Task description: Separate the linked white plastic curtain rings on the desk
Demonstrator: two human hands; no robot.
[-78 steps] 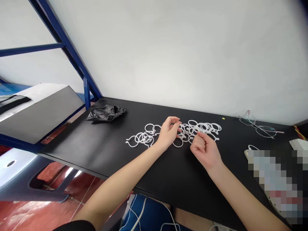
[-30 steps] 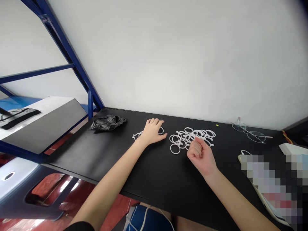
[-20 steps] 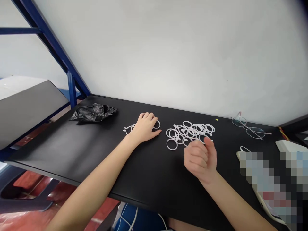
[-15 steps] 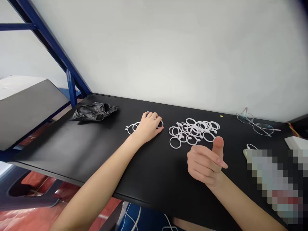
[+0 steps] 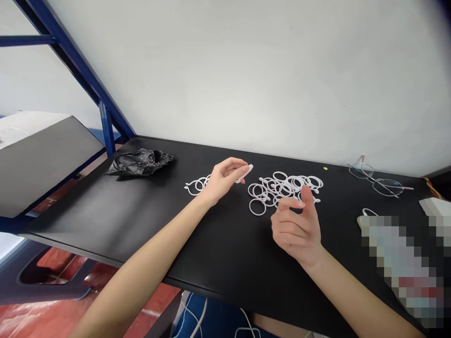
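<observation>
My left hand (image 5: 225, 178) pinches a white ring (image 5: 245, 173) between thumb and fingers, raised a little over the black table; the ring shows nearly edge-on. Several more white rings (image 5: 199, 184) lie just left of that hand, partly hidden by it. A loose pile of white rings (image 5: 282, 187) with small knobs spreads over the table in the middle right. My right hand (image 5: 296, 225) hovers at the pile's near edge and covers part of it. Its thumb is up and apart from the curled fingers, and nothing is held in it.
A crumpled black plastic bag (image 5: 139, 163) lies at the back left of the black table (image 5: 225, 263). On the right are eyeglasses (image 5: 378, 180), a white box (image 5: 435, 209) and a pixelated item (image 5: 398, 263). A blue metal frame (image 5: 107, 126) stands at the left.
My left hand has risen from the table and turned, with a white ring now in its pinch. My right hand has shifted slightly left and up, its forefinger more bent.
</observation>
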